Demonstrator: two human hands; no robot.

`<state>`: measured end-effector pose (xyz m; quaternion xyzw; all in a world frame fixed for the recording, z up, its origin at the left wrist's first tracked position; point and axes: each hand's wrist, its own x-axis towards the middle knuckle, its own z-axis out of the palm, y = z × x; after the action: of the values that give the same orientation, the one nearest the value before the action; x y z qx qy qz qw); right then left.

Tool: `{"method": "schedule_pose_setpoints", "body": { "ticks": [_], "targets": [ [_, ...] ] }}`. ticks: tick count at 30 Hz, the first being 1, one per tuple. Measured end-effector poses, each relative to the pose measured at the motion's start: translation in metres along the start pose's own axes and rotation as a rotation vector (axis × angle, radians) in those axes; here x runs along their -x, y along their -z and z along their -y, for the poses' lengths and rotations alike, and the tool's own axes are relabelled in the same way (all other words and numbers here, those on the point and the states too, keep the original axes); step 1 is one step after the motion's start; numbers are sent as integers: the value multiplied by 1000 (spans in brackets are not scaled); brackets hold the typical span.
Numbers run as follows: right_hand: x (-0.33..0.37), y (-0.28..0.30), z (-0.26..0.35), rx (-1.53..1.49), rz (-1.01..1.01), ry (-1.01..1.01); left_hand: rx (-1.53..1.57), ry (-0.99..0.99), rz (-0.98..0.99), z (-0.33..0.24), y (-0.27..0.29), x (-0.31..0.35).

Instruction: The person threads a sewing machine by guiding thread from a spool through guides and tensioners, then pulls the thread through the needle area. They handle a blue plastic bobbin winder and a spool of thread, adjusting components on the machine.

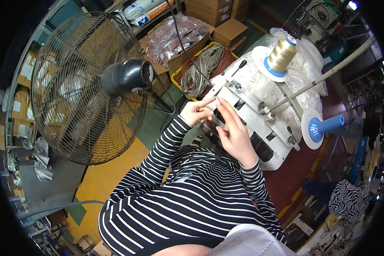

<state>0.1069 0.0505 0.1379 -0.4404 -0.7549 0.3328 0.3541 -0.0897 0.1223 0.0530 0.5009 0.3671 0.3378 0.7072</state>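
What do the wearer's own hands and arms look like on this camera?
The left hand and right hand are bare, with no gloves visible. The long black fabric left sleeve and matching right sleeve carry narrow white stripes and end around the wrists.

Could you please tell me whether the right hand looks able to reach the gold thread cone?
Probably yes: the right hand has a seemingly free way over the white machine to the gold thread cone.
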Motion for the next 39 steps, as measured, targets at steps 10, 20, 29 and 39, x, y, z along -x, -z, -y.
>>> {"method": "schedule_pose_setpoints", "body": {
  "ticks": [10,20,29,39],
  "targets": [
    [-18,-18,-26,-88,102,-258,65,-39,137,3,6,5],
    [2,-19,-40,-106,-280,-271,-260,-156,113,20,3,3],
    [15,-53,-73,100,-353,-285,215,-77,14,58,2,-5],
    [1,-43,-71,-19,-216,-251,-650,-387,27,48,-7,-2]
  ]
}}
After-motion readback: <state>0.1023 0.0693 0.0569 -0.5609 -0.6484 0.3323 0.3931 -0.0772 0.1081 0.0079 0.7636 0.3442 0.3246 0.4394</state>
